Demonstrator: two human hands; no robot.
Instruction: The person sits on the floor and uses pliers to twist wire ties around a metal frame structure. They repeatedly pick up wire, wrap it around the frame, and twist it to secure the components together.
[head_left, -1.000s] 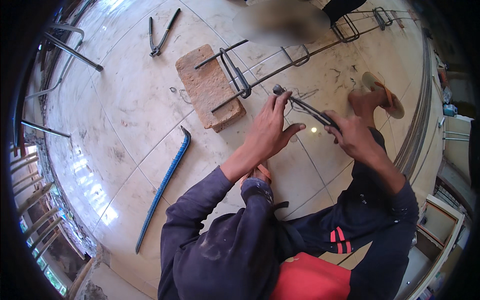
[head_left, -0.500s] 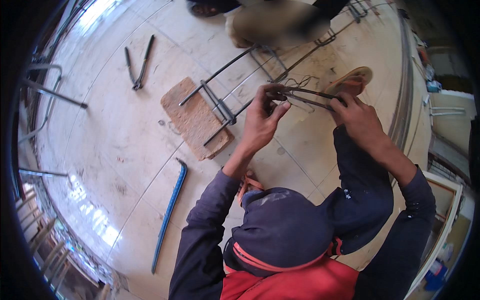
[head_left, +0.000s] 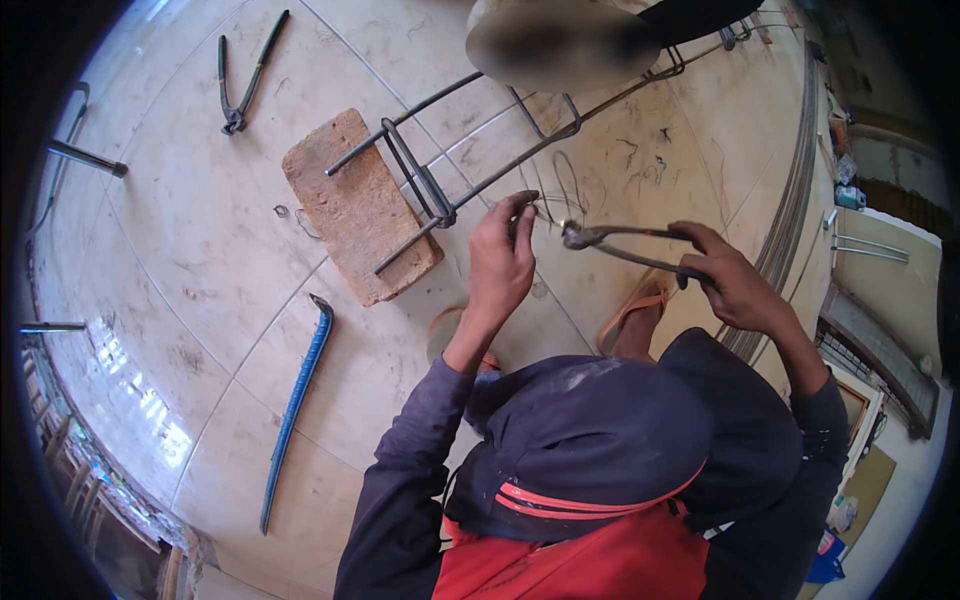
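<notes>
We are pinching thin wire (head_left: 545, 212) in our left hand (head_left: 500, 262), fingers closed, just above the rebar frame (head_left: 440, 205) on the brick (head_left: 358, 205) — our right hand (head_left: 735, 285) is squeezing pincers (head_left: 625, 245) shut on it. Pulling too hard could snap the wire.

The floor (head_left: 200, 230) was glossy pale tile, scuffed. The brick (head_left: 355, 205) looked rough and matt. The pincers (head_left: 625, 245) and thin wire (head_left: 560, 195) were dull dark metal; the blue bar (head_left: 295, 400) was ribbed steel.
</notes>
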